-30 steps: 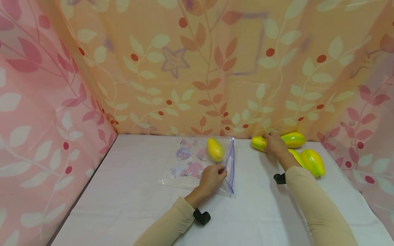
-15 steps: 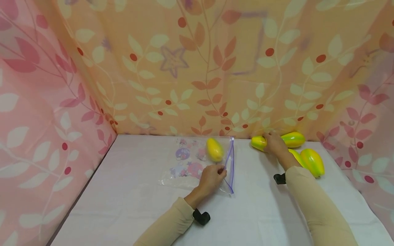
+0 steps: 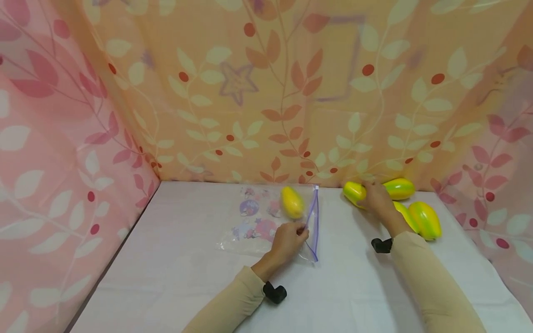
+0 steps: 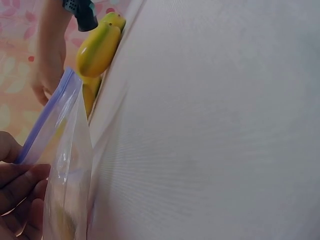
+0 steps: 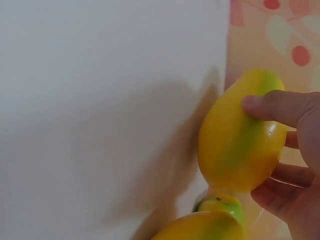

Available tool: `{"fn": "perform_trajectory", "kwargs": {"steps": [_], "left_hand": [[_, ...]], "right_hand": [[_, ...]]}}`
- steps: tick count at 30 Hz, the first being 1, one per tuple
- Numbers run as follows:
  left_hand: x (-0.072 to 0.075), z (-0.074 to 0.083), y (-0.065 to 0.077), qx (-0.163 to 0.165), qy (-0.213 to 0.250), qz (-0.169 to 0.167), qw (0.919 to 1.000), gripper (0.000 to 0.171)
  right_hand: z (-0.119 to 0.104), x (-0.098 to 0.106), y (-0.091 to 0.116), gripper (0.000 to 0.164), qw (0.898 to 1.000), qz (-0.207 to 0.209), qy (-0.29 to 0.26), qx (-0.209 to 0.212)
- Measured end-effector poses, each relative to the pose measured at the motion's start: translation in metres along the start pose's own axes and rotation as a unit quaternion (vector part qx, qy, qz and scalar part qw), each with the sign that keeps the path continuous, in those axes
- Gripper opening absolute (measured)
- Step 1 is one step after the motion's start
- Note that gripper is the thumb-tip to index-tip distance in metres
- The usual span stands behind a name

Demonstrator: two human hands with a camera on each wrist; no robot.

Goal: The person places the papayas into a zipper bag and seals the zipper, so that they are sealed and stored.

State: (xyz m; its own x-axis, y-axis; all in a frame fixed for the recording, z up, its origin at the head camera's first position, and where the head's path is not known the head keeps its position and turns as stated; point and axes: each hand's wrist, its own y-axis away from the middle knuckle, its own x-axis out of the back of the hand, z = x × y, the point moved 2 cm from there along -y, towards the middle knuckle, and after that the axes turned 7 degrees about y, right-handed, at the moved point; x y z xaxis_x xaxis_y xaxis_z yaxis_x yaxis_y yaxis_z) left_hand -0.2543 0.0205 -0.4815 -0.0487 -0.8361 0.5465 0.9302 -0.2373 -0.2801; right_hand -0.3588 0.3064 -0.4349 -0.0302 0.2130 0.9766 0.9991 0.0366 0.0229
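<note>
My left hand pinches the purple zip edge of a clear zip bag, thumb and fingers on its lip in the left wrist view. Through the printed film shows one yellow papaya lying near the mouth. At the back right, my right hand grips another yellow-green papaya, thumb over its top and fingers round the far side. In the head view that hand hides part of the fruit. Several more papayas lie together just right of the hand.
A white cloth covers the table. Orange leaf-patterned fabric hangs at the back edge, with pink fabric along the left side and more on the right.
The papaya in my right hand has tilted and shifted slightly, and that hand has moved a little right. My left hand keeps its pinch on the bag's edge.
</note>
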Motion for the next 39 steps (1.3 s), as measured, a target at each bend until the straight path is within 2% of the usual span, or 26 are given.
{"fn": "perform_trajectory", "kwargs": {"steps": [9, 21, 24, 29, 34, 39], "left_hand": [[0.0, 0.0, 0.0, -0.007, -0.001, 0.009, 0.9999, 0.018], [0.001, 0.002, 0.001, -0.003, -0.002, 0.021, 0.9998, 0.017], [0.0, 0.003, 0.002, -0.004, 0.004, 0.024, 0.9997, 0.017], [0.001, 0.003, 0.0, -0.008, 0.006, 0.03, 0.9995, 0.017], [0.0, 0.002, 0.0, -0.007, 0.012, 0.031, 0.9994, 0.016], [-0.003, 0.0, 0.002, -0.007, 0.021, 0.029, 0.9993, 0.013]], "right_hand": [[-0.012, 0.01, 0.01, 0.074, 0.999, 0.004, -0.036, 0.022], [-0.029, 0.016, 0.028, 0.056, 0.995, 0.024, -0.077, 0.062], [-0.031, 0.014, 0.032, 0.058, 0.994, 0.009, -0.095, 0.059], [-0.034, 0.012, 0.038, 0.068, 0.995, -0.014, -0.088, 0.046], [-0.039, 0.009, 0.042, 0.07, 0.995, -0.028, -0.08, 0.055], [-0.045, 0.005, 0.046, 0.072, 0.993, -0.06, -0.087, 0.058]]}}
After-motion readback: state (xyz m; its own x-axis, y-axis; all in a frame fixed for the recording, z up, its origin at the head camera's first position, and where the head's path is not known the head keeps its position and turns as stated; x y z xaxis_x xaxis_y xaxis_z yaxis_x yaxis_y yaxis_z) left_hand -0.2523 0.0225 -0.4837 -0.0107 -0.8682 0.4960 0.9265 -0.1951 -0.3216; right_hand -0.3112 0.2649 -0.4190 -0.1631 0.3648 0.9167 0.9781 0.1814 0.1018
